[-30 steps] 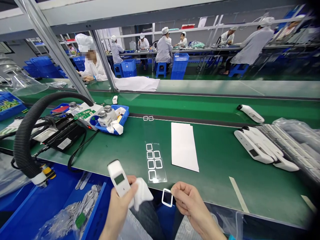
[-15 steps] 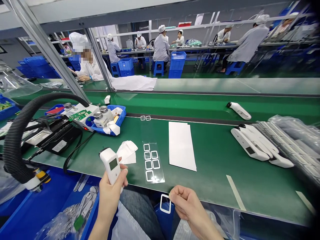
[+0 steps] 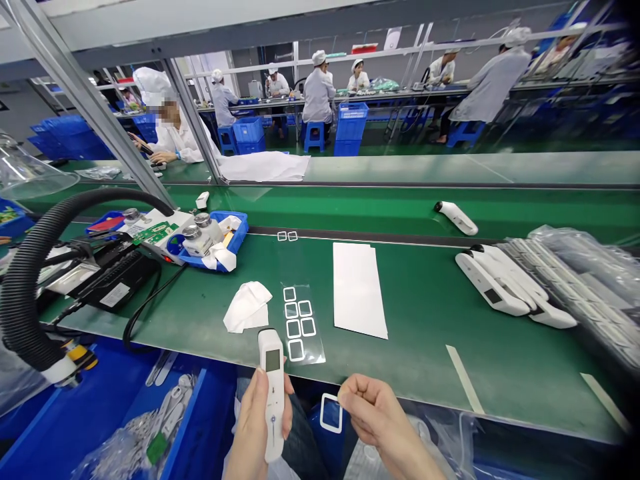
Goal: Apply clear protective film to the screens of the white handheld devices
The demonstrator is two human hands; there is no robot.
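Note:
A white handheld infrared thermometer (image 3: 273, 400) is gripped in my left hand (image 3: 253, 417), its small grey screen and buttons facing me. My right hand (image 3: 375, 417) pinches one edge of a square white-bordered clear screen cover (image 3: 331, 413), just right of the thermometer and apart from it. On the bench beyond lies a clear sheet (image 3: 314, 350) bearing several similar white frames. A crumpled white cloth or tissue (image 3: 247, 307) is left of that sheet, and white paper (image 3: 357, 290) lies to its right.
More white thermometers (image 3: 493, 287) lie at the right beside plastic-wrapped trays (image 3: 560, 287). One thermometer (image 3: 456, 218) is on the green conveyor belt (image 3: 350, 210). At left stand a black flexible hose (image 3: 20, 287), a blue tray (image 3: 243, 233) with bottles, and a blue bin (image 3: 187, 413).
My left hand has brought the thermometer rightward and down, turning it more upright near the screen cover. My right hand stays nearly still. The thermometer on the belt has shifted left.

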